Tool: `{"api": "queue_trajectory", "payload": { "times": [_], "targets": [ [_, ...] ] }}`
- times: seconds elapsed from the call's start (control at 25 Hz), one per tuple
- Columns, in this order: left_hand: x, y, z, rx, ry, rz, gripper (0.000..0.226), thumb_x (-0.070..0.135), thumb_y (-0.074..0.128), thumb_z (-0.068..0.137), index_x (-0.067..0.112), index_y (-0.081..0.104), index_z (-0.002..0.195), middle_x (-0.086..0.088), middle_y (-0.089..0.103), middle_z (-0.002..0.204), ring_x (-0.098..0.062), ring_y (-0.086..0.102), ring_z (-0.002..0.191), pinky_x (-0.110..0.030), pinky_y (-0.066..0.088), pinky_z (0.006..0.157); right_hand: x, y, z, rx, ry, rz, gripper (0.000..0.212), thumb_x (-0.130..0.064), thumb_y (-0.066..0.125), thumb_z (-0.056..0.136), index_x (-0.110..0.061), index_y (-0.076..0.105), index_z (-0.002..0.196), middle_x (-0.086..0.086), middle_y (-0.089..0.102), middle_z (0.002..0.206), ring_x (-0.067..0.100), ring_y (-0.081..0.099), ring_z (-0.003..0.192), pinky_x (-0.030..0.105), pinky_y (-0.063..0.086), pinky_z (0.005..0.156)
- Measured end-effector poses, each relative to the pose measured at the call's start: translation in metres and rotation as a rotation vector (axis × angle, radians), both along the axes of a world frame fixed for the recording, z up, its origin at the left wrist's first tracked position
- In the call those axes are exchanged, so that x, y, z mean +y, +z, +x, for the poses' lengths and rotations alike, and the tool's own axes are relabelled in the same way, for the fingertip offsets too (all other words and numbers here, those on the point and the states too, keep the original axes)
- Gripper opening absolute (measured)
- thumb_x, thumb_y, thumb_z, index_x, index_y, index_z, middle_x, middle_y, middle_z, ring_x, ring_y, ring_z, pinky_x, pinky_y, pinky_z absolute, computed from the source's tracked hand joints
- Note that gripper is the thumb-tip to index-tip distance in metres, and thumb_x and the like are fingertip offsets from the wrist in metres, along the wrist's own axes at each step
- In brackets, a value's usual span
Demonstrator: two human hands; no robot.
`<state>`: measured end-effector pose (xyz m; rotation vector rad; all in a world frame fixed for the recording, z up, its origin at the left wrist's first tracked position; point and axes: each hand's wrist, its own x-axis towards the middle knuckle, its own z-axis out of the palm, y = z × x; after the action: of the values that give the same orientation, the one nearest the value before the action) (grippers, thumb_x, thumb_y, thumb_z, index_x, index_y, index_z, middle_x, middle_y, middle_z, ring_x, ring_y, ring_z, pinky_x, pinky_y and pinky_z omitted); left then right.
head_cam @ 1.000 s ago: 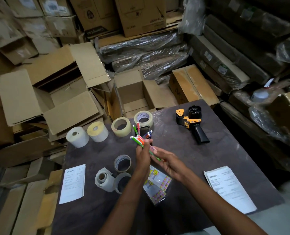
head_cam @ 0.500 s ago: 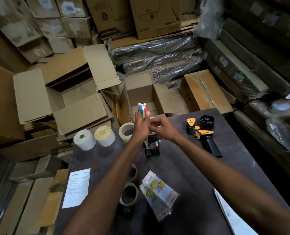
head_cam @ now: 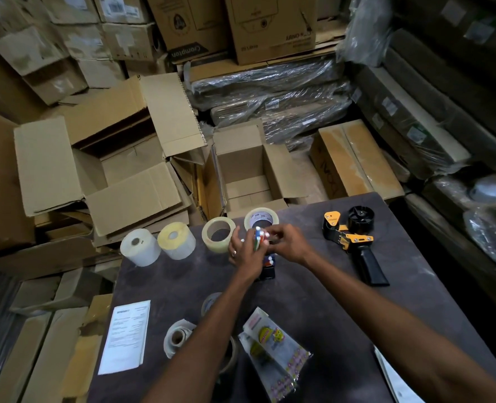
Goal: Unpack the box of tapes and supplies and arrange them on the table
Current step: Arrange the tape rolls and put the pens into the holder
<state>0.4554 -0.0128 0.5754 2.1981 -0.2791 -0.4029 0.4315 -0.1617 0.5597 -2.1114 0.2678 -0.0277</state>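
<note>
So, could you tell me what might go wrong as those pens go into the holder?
The small black pen holder already holds pens, so the bundle of coloured pens gripped by the left hand could jam or tip it. The right hand pinches only the tips; loose pens could roll off the dark table.

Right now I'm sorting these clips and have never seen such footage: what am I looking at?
One picture, from a camera on a person's head, looking down at their two bare hands; no machine. The left hand grips a bundle of coloured pens above a small black holder; the right hand pinches at the bundle. On the dark table lie a row of four tape and label rolls, a tape dispenser, a printed sheet and plastic packets. Behind stands an open cardboard box.
</note>
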Motion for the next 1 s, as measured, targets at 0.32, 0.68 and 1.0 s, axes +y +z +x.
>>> {"api": "queue_trajectory", "payload": {
  "times": [0.32, 0.68, 1.0],
  "targets": [
    [0.023, 0.007, 0.001, 0.206, 0.217, -0.531, 0.074, 0.009, 0.058, 0.087, 0.011, 0.027, 0.154, -0.005, 0.041, 0.145, -0.008, 0.051, 0.115, -0.001, 0.045, 0.068, -0.002, -0.018, -0.027, -0.002, -0.357, 0.407, 0.021, -0.013, 0.060, 0.097, -0.013, 0.074, 0.113, -0.004, 0.073, 0.101, 0.009, 0.064, 0.094, 0.022, 0.051, 0.080],
    [0.036, -0.023, 0.000, 0.077, 0.278, -0.510, 0.022, 0.020, 0.056, 0.094, 0.017, 0.070, 0.111, 0.002, 0.072, 0.108, -0.002, 0.067, 0.100, -0.012, 0.048, 0.080, 0.027, -0.010, -0.024, -0.048, -0.323, 0.375, 0.018, -0.014, 0.063, 0.094, -0.019, 0.072, 0.108, -0.004, 0.071, 0.085, 0.005, 0.064, 0.077, 0.023, 0.053, 0.076],
    [0.052, -0.047, -0.026, 0.088, 0.379, -0.471, 0.016, 0.022, 0.058, 0.093, 0.027, 0.069, 0.104, 0.006, 0.071, 0.101, -0.017, 0.066, 0.097, -0.036, 0.053, 0.085, 0.030, -0.028, -0.054, 0.008, -0.547, 0.573, 0.027, -0.028, 0.053, 0.101, -0.012, 0.073, 0.094, -0.004, 0.066, 0.075, 0.009, 0.056, 0.068, 0.029, 0.045, 0.063]
  ]
}}
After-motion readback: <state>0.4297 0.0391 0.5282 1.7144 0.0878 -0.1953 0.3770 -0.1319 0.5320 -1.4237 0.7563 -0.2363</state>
